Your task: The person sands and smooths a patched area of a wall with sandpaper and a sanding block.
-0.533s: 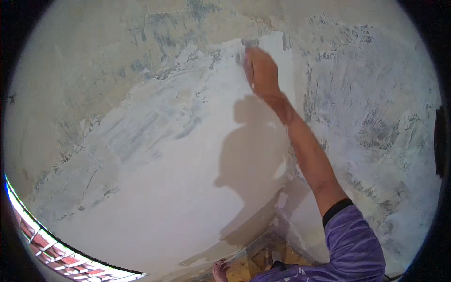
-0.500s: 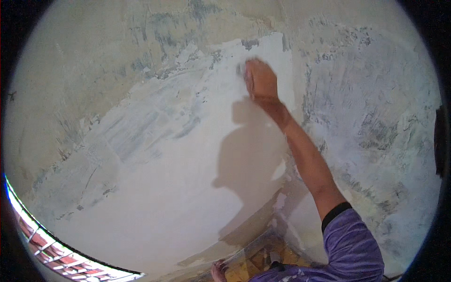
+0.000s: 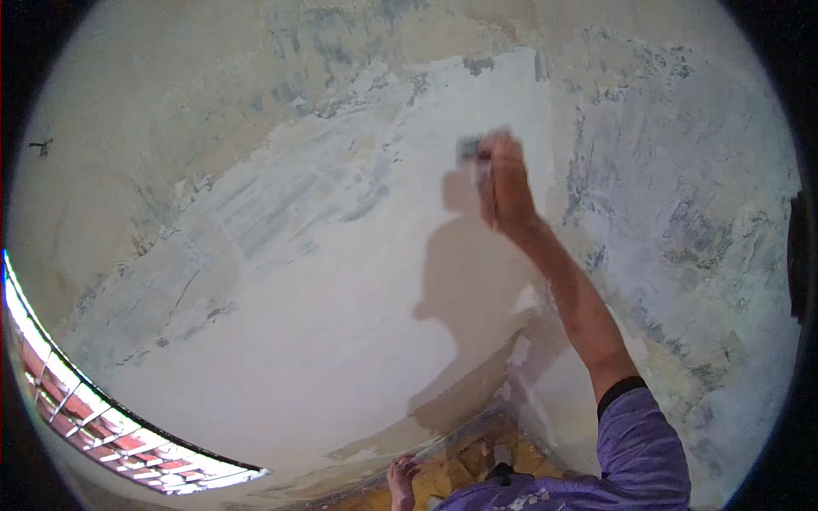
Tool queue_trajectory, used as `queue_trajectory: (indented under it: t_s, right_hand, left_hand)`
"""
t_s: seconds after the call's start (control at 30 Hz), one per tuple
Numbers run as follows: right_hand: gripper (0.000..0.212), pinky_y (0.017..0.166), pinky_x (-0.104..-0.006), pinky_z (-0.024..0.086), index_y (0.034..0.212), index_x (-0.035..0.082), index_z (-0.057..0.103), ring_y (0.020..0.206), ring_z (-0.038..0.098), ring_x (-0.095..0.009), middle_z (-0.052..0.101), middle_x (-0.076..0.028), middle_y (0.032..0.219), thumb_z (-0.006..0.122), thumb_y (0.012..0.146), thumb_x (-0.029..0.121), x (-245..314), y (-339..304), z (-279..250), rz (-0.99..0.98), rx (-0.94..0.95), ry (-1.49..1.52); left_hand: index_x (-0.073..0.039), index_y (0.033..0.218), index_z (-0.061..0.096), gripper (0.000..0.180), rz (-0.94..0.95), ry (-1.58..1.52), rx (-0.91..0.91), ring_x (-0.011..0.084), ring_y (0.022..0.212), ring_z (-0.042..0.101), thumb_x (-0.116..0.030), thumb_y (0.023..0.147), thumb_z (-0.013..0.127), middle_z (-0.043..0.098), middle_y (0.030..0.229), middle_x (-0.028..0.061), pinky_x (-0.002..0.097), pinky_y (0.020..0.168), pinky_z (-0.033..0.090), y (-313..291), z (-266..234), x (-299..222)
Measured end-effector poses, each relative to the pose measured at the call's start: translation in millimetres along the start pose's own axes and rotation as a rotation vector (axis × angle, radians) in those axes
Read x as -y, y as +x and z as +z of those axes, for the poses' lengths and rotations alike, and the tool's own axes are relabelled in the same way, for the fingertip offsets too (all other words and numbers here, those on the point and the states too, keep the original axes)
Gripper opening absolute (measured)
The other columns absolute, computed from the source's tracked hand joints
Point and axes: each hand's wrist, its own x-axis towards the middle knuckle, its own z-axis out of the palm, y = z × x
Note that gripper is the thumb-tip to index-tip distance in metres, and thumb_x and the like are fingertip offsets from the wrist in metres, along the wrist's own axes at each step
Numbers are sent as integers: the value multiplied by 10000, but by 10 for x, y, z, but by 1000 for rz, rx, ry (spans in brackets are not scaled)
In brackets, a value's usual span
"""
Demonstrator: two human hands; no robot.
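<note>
My right hand [image 3: 504,183] is raised against the wall and closed round what looks like a putty knife [image 3: 469,150]. Its dark flat blade sticks out to the left of my fingers and is blurred by motion. Behind it spreads a smooth patch of white filler [image 3: 341,289] on the wall. Low at the bottom edge, my left hand [image 3: 402,479] hangs apart from the wall surface, small in view. Its fingers are loosely bent and apart, with nothing visible in them.
Rough, patchy grey plaster covers the adjoining wall [image 3: 682,196] beyond the corner on the right. A barred window opening [image 3: 102,430] lies at lower left. Below, a yellowish-brown floor [image 3: 464,464] shows. My shadow [image 3: 473,264] falls across the filler.
The right hand and its tool have moved lower on the wall, the blade now showing more clearly. My view has shifted left, and more of my left hand shows.
</note>
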Motion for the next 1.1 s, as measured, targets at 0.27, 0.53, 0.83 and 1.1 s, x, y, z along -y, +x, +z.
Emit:
queue_trajectory:
  t_s: [0.27,0.53,0.83,1.1]
  right_hand:
    - [221,788,-483,348,998,-5,500,876,465,-396,481,-211,903,510,792,75,656,-571,596,183,220,-54]
    - [339,775,-479,446,1046,-28,462,801,558,-424,577,-222,864,466,926,290,2354,-3879,685,1064,807,679]
    - [330,811,-271,446,1194,114,527,944,545,-97,577,14,1030,568,894,243,3960,-4344,-38,2132,682,1413]
    - [397,859,-316,457,1217,81,499,1008,545,-160,568,-27,1103,606,874,249,3354,-4622,-85,1844,694,1311]
  left_hand:
    - [-106,1009,526,151,-3,-125,-166,215,828,626,-213,902,520,621,1004,86,330,683,504,-354,-344,-211]
    - [-110,1250,423,376,-2,-35,16,226,940,602,-207,906,537,564,1149,114,342,738,494,-479,-622,-337]
    - [-30,1402,267,490,-198,288,288,230,1225,447,-139,965,461,425,1362,125,369,974,409,-417,-271,-185]
    - [-90,1019,507,163,-219,66,150,126,959,560,-4,886,546,582,1026,29,282,776,495,-359,355,-356]
